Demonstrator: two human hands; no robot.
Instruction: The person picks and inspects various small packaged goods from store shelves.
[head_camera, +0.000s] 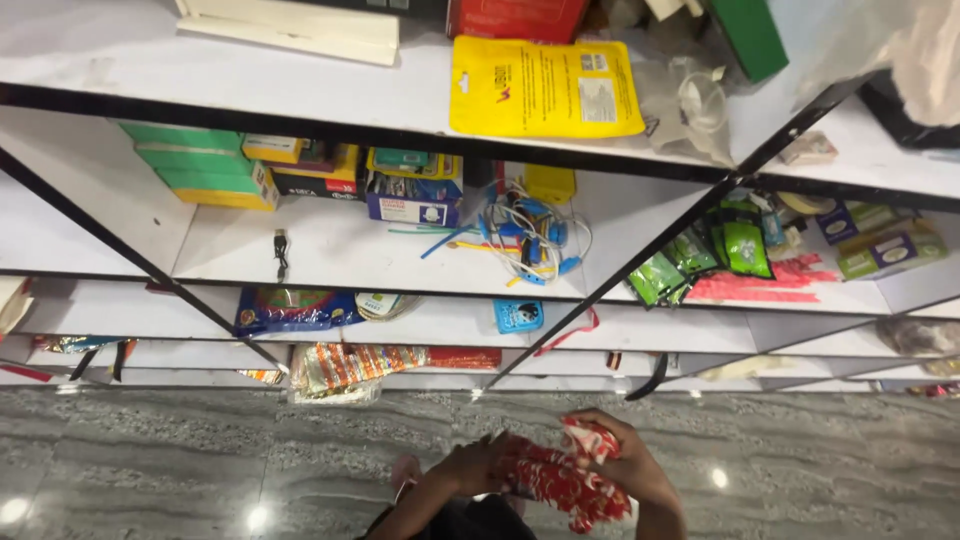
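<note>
Low in the head view, both of my hands hold a bunch of red and white patterned packets (563, 480). My left hand (470, 466) grips the bunch at its left end. My right hand (632, 462) wraps around its right side, with one packet sticking up by the fingers. The hands are over a grey marble floor (200, 460), in front of white shelves (330, 245).
The shelves carry a yellow pouch (545, 88), green and yellow boxes (205, 172), a tangle of blue and white cables (530, 232), green packets (705, 255), a red strip (765, 282), a blue packet (290, 310) and a striped foil pack (345, 368).
</note>
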